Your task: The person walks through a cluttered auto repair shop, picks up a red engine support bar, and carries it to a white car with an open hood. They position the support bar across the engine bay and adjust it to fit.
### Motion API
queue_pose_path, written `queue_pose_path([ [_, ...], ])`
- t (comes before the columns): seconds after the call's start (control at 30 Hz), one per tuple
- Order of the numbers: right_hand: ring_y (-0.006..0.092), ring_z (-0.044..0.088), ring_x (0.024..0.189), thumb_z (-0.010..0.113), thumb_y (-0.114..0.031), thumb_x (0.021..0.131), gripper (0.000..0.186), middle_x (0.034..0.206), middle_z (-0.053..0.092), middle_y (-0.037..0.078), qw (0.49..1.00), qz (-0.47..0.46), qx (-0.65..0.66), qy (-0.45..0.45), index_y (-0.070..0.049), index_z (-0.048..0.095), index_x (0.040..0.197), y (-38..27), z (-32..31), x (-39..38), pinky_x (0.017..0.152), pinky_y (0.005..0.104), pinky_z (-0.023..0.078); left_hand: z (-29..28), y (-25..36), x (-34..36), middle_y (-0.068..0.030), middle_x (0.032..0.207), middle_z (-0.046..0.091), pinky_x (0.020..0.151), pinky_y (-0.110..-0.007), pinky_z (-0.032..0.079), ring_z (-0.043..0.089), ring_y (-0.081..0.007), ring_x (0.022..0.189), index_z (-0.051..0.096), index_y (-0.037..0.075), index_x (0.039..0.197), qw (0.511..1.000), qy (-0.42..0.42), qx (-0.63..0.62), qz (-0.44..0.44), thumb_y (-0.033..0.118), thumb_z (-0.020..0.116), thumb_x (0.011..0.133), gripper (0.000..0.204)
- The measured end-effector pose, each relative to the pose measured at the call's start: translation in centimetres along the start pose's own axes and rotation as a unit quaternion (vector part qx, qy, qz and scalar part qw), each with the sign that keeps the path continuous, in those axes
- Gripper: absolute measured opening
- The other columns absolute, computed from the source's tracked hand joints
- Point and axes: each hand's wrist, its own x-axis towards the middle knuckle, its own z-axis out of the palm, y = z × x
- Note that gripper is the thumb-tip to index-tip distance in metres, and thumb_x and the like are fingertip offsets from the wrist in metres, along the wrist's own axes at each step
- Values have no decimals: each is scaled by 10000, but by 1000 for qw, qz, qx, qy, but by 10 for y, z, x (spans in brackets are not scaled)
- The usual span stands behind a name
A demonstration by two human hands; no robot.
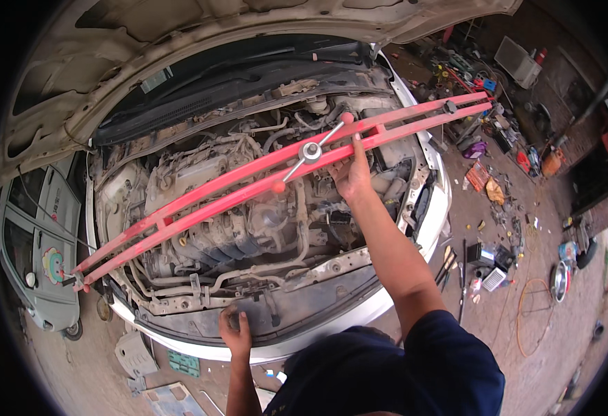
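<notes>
A long red engine support bar (221, 186) with two parallel rails lies slantwise over the open engine bay (200, 166). At its middle stands a screw with a silver T-handle (310, 152), red knobs at both ends. My right hand (351, 175) is closed around the nearer rail, just right of the screw, its thumb up against the rail and its fingers partly hidden under it. Over the black front panel (297, 308), my left hand (235, 331) is curled; a dark spot shows between its fingers, too unclear to name.
The raised hood (200, 41) hangs over the far side. A grey-green vehicle (40, 243) stands at the left. Tools and loose parts (505, 149) litter the floor at the right, with an orange hose (522, 312). A green case (183, 362) lies near the front bumper.
</notes>
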Motion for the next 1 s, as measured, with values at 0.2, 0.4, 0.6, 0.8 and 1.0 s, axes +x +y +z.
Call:
queue_pose_path([
  [0.2, 185, 508, 1214, 591, -623, 895, 710, 1316, 550, 9, 1000, 3, -27, 6, -182, 429, 1427, -5, -16, -9, 1016, 381, 391, 14, -8, 0, -207, 1081, 614, 938, -444, 440, 571, -394, 1023, 606, -24, 1093, 997, -11, 70, 38, 140, 655, 862, 287],
  [0.4, 185, 589, 1061, 579, -554, 938, 606, 1241, 592, 57, 1000, 2, -28, -5, -123, 466, 1349, 5, -37, -30, 876, 354, 461, 13, 3, 2, -219, 1108, 594, 947, -478, 425, 539, -421, 1055, 602, -7, 1120, 987, -24, 144, 74, 133, 652, 840, 316],
  [0.6, 177, 595, 1003, 658, -347, 942, 572, 1210, 590, 95, 987, -33, -156, -16, -66, 409, 1373, 38, -83, -71, 857, 325, 464, 16, 10, 4, -217, 1098, 593, 950, -483, 421, 537, -423, 1052, 604, 0, 1120, 985, -21, 152, 85, 129, 646, 833, 318],
  [0.8, 191, 605, 971, 778, -308, 842, 683, 1125, 604, 123, 844, -45, -504, -181, -6, 442, 1354, 70, -125, -154, 809, 328, 517, 16, 7, 3, -218, 1080, 591, 919, -492, 428, 539, -429, 1031, 603, -6, 1116, 980, -17, 172, 96, 118, 638, 834, 310],
  [1.0, 339, 632, 852, 783, -384, 766, 513, 930, 645, 130, 679, -224, -649, -260, -45, 594, 1102, 83, -130, -177, 749, 425, 500, 17, 7, 2, -220, 1067, 591, 899, -492, 434, 542, -435, 1016, 604, -13, 1115, 979, -15, 174, 101, 115, 633, 843, 302],
])
